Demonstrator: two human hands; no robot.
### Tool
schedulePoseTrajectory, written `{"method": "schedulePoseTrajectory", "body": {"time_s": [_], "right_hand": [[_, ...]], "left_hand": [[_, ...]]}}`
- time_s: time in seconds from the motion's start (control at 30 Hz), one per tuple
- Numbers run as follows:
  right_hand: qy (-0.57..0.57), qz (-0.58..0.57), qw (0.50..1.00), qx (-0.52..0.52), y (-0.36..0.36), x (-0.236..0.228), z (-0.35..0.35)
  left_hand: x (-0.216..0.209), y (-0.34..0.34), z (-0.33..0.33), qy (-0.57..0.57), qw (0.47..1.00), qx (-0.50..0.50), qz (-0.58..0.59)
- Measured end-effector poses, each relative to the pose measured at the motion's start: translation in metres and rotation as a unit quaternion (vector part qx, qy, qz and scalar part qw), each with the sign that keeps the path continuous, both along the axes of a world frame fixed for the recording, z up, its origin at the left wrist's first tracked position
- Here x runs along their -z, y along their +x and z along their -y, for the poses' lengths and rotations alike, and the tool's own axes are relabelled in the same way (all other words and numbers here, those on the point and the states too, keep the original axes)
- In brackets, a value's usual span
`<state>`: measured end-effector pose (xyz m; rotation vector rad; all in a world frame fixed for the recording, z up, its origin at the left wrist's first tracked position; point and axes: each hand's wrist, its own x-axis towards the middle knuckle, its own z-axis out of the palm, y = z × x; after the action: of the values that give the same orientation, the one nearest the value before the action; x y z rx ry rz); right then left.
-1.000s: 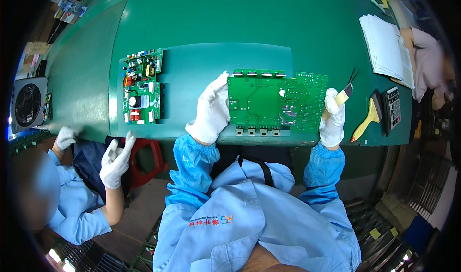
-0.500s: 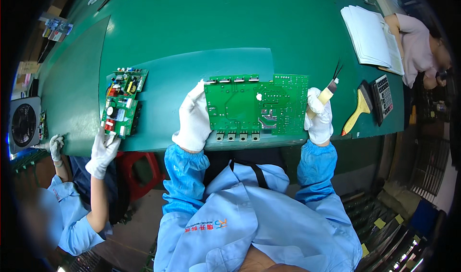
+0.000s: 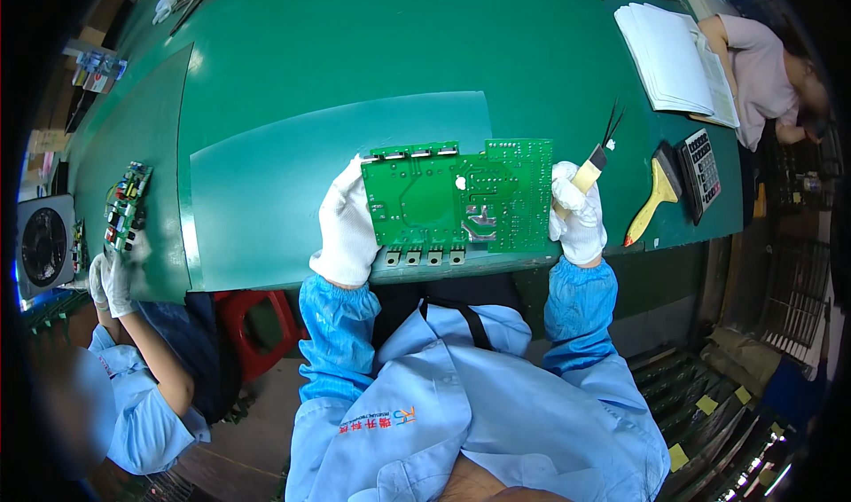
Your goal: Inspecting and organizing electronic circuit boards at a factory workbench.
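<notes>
A green circuit board [image 3: 425, 202] is held up before me at the table's front edge, solder side showing, with a white spot on it. Metal-tabbed parts stick out along its near edge. My left hand [image 3: 344, 223], in a white glove, grips the board's left edge. At the right edge is my right hand [image 3: 578, 214], also gloved and closed around a small brush [image 3: 587, 176] with a pale yellow handle and a few thin dark bristles pointing away. Its fingers lie against or very close to the board; contact is partly hidden.
Right of me lie a yellow-handled brush [image 3: 653, 202], a calculator [image 3: 698, 176] and an open stack of papers [image 3: 678, 63], where another person sits. On the left, a co-worker's gloved hand [image 3: 113, 285] holds a populated circuit board [image 3: 127, 207] near a fan [image 3: 46, 238]. A red stool [image 3: 257, 329] stands below.
The co-worker's populated board has moved left, away from my mat toward the fan. My hands still hold the green board and brush; the view has shifted slightly.
</notes>
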<state>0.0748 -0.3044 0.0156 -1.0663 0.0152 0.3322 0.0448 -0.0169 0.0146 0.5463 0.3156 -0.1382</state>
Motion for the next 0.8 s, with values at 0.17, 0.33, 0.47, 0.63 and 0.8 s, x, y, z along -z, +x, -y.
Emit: {"method": "schedulePoseTrajectory", "body": {"time_s": [0.17, 0.33, 0.47, 0.63, 0.8], "right_hand": [[0.002, -0.005, 1.000, 0.003, 0.0000, 0.0063, 0.0029], [-0.005, -0.017, 1.000, -0.020, -0.0001, 0.0045, 0.0059], [0.024, -0.013, 0.999, -0.024, 0.0005, 0.0053, 0.0052], [0.007, -0.003, 1.000, -0.017, -0.0001, 0.0058, 0.0052], [-0.005, -0.002, 1.000, -0.016, -0.0003, 0.0027, 0.0031]], "left_hand": [[-0.0071, -0.0013, 0.0039, 0.014, 1.000, -0.009, 0.003], [-0.0015, -0.0013, 0.0014, 0.011, 1.000, -0.005, 0.011], [-0.0076, -0.0003, 0.0037, 0.040, 0.999, -0.005, 0.020], [-0.0029, -0.0010, 0.0017, 0.039, 0.999, -0.005, 0.014], [-0.0017, -0.0016, 0.0009, 0.043, 0.999, -0.011, 0.011]]}}
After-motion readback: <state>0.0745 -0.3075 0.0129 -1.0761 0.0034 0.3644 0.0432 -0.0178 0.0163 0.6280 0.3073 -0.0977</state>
